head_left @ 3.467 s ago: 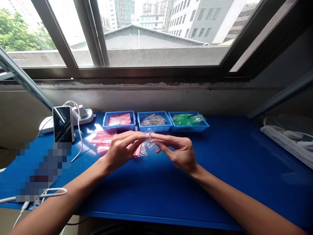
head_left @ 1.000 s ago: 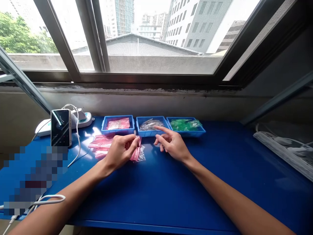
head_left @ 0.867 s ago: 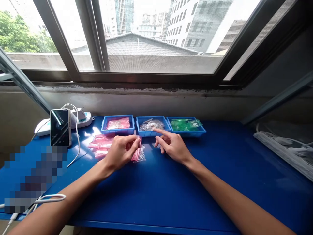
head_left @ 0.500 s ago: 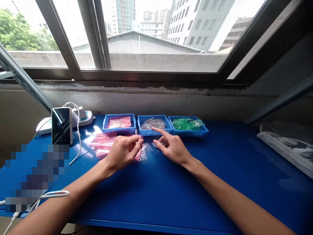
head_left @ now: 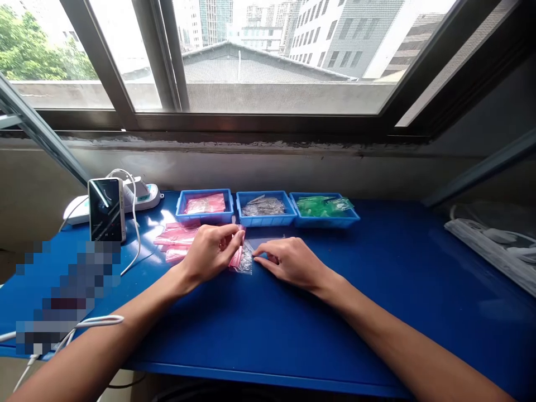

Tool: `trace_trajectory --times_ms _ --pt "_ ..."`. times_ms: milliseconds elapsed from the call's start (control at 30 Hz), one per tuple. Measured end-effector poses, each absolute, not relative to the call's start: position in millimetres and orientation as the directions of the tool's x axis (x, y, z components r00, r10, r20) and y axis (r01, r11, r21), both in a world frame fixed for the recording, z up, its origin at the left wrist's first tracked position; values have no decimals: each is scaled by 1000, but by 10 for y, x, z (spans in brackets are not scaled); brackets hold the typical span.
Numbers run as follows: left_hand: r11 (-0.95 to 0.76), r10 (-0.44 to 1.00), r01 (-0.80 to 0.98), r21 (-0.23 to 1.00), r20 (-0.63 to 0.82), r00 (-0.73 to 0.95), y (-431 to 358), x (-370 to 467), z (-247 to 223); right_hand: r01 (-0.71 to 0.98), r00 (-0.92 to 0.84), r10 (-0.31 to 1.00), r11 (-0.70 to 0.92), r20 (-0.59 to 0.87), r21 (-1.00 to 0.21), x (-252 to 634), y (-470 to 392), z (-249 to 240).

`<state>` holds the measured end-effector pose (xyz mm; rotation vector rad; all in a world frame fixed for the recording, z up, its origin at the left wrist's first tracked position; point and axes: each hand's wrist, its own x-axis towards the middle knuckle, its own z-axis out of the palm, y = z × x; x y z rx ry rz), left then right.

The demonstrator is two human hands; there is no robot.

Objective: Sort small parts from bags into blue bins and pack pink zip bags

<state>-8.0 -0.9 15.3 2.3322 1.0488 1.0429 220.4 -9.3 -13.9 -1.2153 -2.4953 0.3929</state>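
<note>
My left hand (head_left: 211, 254) is closed in a pinch on the upper part of a small pink plastic bag (head_left: 237, 258), just in front of the boxes. Against that bag lies a clear bag (head_left: 247, 261) with small shiny contents I cannot make out. At its right edge is my right hand (head_left: 295, 262), low over the table, thumb and forefinger tips brought close together; whatever is between them is too small to tell. More pink plastic bags (head_left: 176, 237) lie flat to the left, partly covered by my left hand.
Three blue boxes stand in a row at the back: one with pink bags (head_left: 205, 203), one with thin silvery pieces (head_left: 264, 206), one with green bags (head_left: 322, 206). A phone (head_left: 106, 211) leans by a power strip (head_left: 77, 209) at left, with white cables on the blue table (head_left: 268, 329).
My right hand has moved left and down, away from the middle box to the clear bag. Its forefinger, stretched out before, is now bent towards the thumb. My left hand keeps its pinch.
</note>
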Motion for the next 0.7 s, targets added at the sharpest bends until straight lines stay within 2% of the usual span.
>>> trace_trajectory --times_ms 367,433,500,567,700 --pt "-666 746 483 569 486 455 -9 -72 163 668 -625 742 669 241 -327 2234 -83 -168" --pt "-665 746 480 572 484 458 -1 -76 151 658 -617 742 669 261 -346 2249 -77 -170" --pt "-663 747 472 580 480 460 6 -79 140 631 -573 761 646 303 -429 2260 -71 -151" --pt "-661 750 473 583 485 450 10 -81 135 573 -478 811 580 338 -579 2266 -68 -115" --pt "-646 763 486 589 491 420 9 -74 147 350 -307 921 345 241 -871 2265 -79 -46"
